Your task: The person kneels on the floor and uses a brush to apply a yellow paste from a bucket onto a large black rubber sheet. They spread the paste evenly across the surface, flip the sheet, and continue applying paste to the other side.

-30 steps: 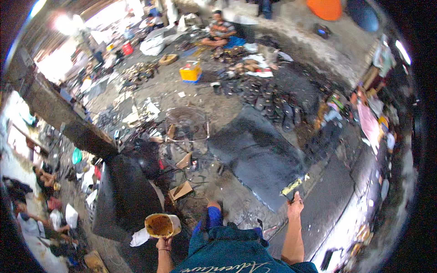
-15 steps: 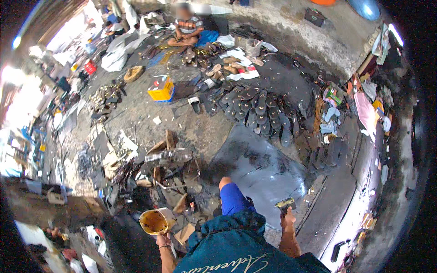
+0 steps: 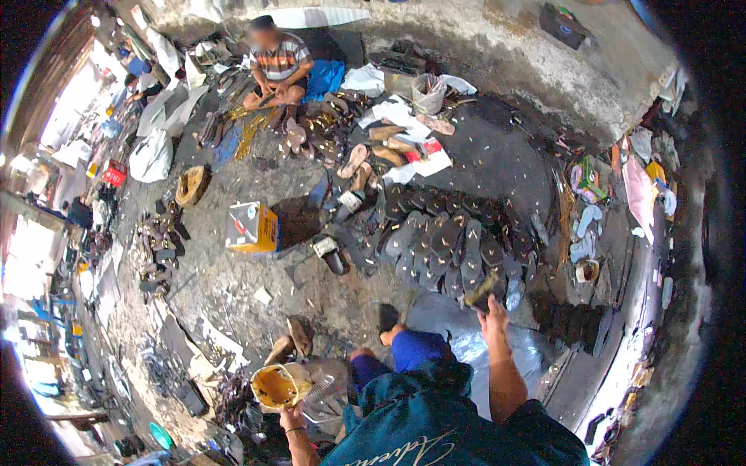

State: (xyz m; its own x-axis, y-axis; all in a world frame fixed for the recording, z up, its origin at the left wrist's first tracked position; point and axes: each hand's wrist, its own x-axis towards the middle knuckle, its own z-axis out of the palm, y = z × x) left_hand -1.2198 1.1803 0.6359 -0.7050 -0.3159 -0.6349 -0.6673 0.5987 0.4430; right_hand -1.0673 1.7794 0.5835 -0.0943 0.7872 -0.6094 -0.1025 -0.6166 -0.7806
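Note:
My left hand (image 3: 292,418) is closed round the side of a pale tub (image 3: 300,380), its open mouth showing a thick yellow-brown substance like glue. Out to the right, my right hand (image 3: 493,318) grips a wide flat brush (image 3: 482,292), dark with a yellowish edge and slightly blurred. Below that hand lies a shiny dark sheet (image 3: 505,371) on the floor, partly hidden by my arm and legs. Just beyond the brush, many black sandal soles (image 3: 435,245) lie overlapping in rows.
A yellow box (image 3: 255,229) stands left of a single dark slipper (image 3: 332,256). Another person (image 3: 280,66) sits at the back among sandals and a blue sheet. A wooden-looking ring-shaped piece (image 3: 192,186) lies at left. Scraps litter the left floor; a concrete wall (image 3: 497,58) runs behind.
My right hand with the brush has moved forward, from over the sheet's right edge to beside the soles. The view has shifted, and my legs have moved. My left hand still holds the tub.

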